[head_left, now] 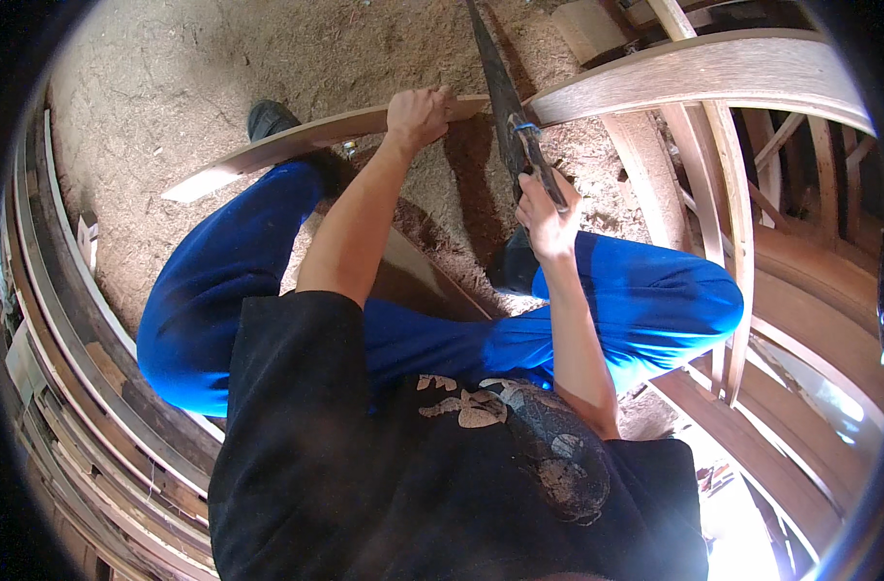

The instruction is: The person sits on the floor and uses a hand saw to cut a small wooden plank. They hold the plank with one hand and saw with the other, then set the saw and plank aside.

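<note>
My right hand (pixel 550 215) is wrapped round the dark handle of a handsaw (pixel 505 92). A blue band circles the saw near its handle, and the long dark blade points away from me, leaving the picture at the top. The fingers of my left hand (pixel 420 116) are closed over a long, thin wooden board (pixel 340 126), a little left of the blade. The board slants down to the left, past my dark shoe (pixel 270 120). Right of the blade, a pale plank (pixel 694 76) runs off in nearly the same line; whether both are one piece I cannot tell.
Wooden slats and frames (pixel 732 232) crowd the right side. Long planks (pixel 93 387) are stacked along the left. Sawdust covers the ground (pixel 190 68). Another flat board (pixel 418 276) lies between my bent, blue-trousered legs (pixel 645 295).
</note>
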{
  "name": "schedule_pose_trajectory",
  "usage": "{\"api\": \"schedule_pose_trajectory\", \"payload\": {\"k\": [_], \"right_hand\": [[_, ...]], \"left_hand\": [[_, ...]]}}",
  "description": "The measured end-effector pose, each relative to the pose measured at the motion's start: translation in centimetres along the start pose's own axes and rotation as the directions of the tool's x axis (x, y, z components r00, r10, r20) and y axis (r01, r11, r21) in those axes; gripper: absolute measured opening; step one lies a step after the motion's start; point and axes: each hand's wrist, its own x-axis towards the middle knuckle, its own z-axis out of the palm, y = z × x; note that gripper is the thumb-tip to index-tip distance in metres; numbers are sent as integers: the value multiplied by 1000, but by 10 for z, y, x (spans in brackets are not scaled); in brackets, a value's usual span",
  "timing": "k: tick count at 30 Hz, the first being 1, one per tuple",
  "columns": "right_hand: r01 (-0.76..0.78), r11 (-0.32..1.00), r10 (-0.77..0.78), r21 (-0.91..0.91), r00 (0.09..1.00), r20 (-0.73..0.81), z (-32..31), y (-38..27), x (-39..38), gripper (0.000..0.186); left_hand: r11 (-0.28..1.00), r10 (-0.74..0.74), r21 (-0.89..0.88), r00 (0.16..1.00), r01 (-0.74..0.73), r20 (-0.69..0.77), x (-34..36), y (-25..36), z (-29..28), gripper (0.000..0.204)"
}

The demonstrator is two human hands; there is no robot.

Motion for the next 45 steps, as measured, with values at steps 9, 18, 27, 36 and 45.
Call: {"api": "schedule_pose_trajectory", "payload": {"k": [9, 18, 27, 36, 45], "right_hand": [[145, 944, -155, -297, 988, -10, 27, 51, 53, 17], [106, 972, -109, -208, 994, -3, 29, 63, 62, 16], [102, 970, -103, -219, 995, 6, 31, 68, 65, 14], [110, 913, -137, -392, 990, -40, 23, 63, 8, 16], [139, 896, -161, -422, 987, -18, 25, 42, -8, 16]], "left_hand": [[999, -2, 38, 1000, 3, -24, -4, 1, -1, 31], [999, -10, 32, 1000, 9, 28, -5, 2, -4, 31], [999, -28, 36, 1000, 28, 11, -4, 2, 1, 54], [998, -15, 58, 1000, 14, 25, -4, 4, -2, 38], [998, 13, 61, 999, -16, 40, 6, -7, 0, 36]]}}
